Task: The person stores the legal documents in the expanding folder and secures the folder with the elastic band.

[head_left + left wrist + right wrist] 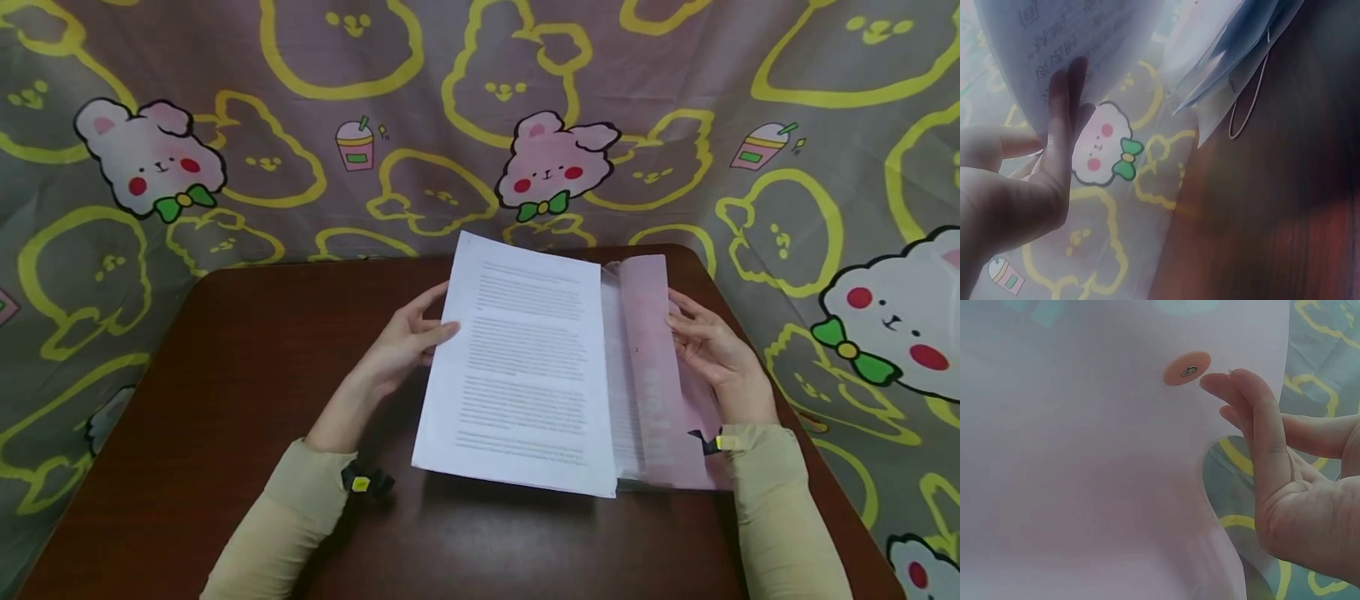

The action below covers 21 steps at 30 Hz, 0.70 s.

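Note:
My left hand pinches a stack of white printed sheets by its left edge, thumb on the front. The stack is tilted above the table. In the left wrist view, the fingers of the left hand lie behind a sheet. To the right, my right hand grips the edge of a pink translucent document folder, which has more printed sheets inside. A round orange button sits on the folder's pink surface in the right wrist view, near the fingertips.
A dark brown wooden table lies beneath both hands. Behind and beside it hangs a grey curtain printed with cartoon bunnies. A thin string loop dangles from the folder in the left wrist view.

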### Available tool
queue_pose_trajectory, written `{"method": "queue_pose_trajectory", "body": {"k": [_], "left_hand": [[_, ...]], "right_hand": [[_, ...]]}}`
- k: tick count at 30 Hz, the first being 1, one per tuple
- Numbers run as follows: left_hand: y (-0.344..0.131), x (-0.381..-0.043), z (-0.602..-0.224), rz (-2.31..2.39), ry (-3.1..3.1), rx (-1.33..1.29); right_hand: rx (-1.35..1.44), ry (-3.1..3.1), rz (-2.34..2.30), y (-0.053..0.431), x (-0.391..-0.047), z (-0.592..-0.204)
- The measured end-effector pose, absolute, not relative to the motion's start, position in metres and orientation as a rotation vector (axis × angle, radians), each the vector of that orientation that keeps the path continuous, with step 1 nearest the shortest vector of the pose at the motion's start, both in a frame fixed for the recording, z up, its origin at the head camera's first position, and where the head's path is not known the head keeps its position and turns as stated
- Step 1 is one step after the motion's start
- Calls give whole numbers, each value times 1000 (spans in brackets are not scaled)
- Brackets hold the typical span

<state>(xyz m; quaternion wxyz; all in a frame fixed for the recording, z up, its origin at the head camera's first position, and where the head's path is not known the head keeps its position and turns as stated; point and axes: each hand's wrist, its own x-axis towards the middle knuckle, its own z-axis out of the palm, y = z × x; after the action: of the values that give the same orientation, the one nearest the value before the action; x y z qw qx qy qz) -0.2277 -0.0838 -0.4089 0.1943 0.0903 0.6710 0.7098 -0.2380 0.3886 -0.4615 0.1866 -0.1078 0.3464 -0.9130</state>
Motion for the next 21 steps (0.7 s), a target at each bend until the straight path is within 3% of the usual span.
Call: {"method": "queue_pose_trajectory", "body": {"k": [21], "left_hand": [[-52, -230, -415, 2027, 1861, 232]], "right_hand": [[-312, 961, -2567, 390, -239, -461]]}}
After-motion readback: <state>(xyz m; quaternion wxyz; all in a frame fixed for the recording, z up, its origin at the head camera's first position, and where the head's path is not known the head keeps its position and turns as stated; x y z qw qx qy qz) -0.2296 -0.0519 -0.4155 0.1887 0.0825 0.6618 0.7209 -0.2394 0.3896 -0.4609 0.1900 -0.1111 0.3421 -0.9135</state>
